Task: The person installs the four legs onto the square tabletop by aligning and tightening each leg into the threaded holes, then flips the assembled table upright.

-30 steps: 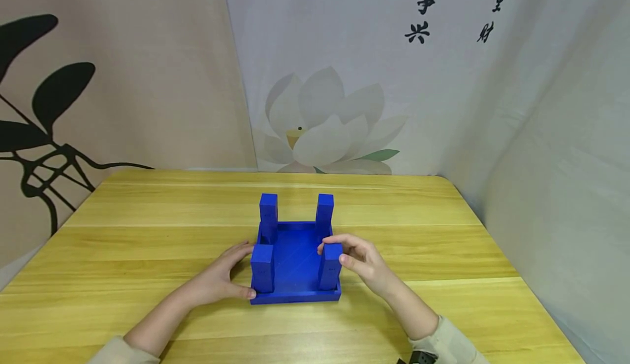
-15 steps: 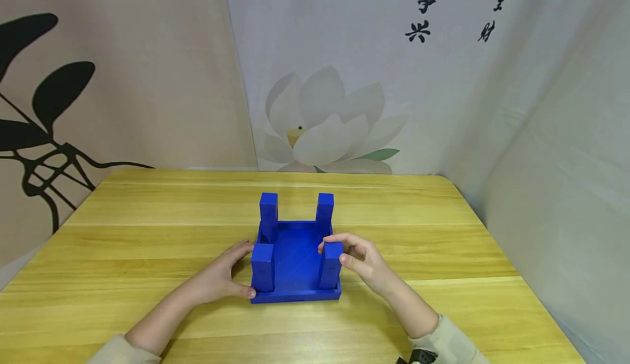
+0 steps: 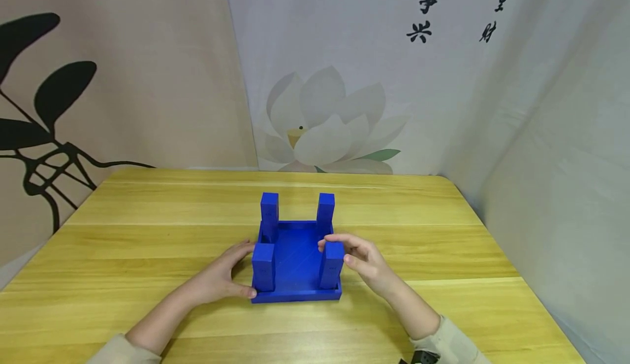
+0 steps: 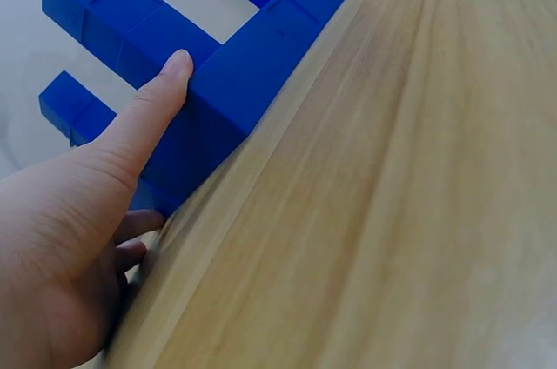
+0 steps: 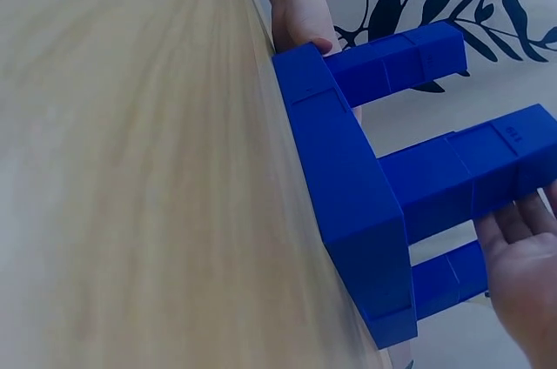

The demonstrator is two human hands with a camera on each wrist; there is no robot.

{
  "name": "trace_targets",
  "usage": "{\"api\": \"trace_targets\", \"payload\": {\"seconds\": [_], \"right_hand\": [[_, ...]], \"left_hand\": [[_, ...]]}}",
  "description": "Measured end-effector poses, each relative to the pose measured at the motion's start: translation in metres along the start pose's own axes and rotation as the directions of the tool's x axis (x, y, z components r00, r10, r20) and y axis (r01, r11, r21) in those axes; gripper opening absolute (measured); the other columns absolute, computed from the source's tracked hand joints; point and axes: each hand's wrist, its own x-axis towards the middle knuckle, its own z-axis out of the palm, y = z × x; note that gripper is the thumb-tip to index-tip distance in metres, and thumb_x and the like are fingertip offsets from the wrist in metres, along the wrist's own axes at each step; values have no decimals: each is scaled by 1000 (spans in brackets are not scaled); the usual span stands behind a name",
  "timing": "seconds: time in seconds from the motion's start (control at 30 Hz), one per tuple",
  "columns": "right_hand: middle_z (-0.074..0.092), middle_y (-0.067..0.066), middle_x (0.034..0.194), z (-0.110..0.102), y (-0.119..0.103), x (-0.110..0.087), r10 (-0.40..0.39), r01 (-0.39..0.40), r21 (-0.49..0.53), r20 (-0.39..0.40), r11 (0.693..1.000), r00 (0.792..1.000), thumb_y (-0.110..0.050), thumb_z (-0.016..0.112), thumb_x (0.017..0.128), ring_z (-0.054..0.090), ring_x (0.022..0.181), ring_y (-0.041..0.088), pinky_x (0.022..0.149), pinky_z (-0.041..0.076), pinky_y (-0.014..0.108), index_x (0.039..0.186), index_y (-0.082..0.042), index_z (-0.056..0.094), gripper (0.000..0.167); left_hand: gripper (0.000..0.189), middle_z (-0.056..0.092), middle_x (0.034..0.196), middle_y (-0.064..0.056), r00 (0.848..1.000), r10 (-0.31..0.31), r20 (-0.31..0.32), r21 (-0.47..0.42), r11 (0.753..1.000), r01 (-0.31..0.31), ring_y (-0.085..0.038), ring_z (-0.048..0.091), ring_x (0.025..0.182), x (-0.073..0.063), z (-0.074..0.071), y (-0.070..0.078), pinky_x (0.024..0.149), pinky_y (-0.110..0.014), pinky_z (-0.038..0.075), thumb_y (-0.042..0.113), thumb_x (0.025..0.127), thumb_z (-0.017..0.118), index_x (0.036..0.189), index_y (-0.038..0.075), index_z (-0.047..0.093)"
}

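Observation:
A shallow blue tray-like base (image 3: 296,260) lies on the table with a square post standing at each corner, like a small upturned table. My left hand (image 3: 221,279) holds its left side, thumb (image 4: 157,108) at the near left corner and fingers reaching back along the outer wall. At the near right corner, my right hand (image 3: 366,265) grips the upper part of a post (image 3: 331,268), thumb on its right face and index finger passing behind it. In the right wrist view those fingers lie against the post (image 5: 513,156), which bears small raised marks.
The wooden table (image 3: 147,216) stretches out around the blue piece. Behind it hangs a cloth backdrop (image 3: 172,80) printed with leaves, a lotus and characters. A pale cloth (image 3: 566,189) borders the right side.
Both hands keep their places on the blue piece. The whole scene shifts only very slightly in the head view.

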Motion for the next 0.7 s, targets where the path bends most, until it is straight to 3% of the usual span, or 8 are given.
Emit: {"api": "trace_targets", "payload": {"seconds": [0.2,0.5,0.7], "right_hand": [[54,14,133,-7,4,-7,3,-2,28,-16,1000,1000,-8,45,96,45,127,26,108,31,35,135,6,46,42],[51,14,137,-21,11,-23,37,-33,47,-94,998,995,2,51,90,46,127,26,105,37,39,131,15,44,44],[42,31,138,-27,14,-29,170,-186,-90,-161,978,972,9,58,86,47,126,25,105,35,45,132,14,43,48]], "left_hand": [[94,23,151,-27,1000,10,-9,8,1000,-10,-46,16,138,-1,1,-1,102,-69,17,42,69,84,144,6,41],[91,23,151,-27,999,39,-8,4,999,-39,-48,15,138,-2,0,-1,101,-71,17,38,70,85,144,6,41],[92,21,152,-27,1000,29,-5,-3,1000,-29,-48,14,138,-2,0,-1,101,-71,16,38,70,84,144,6,40]]}}
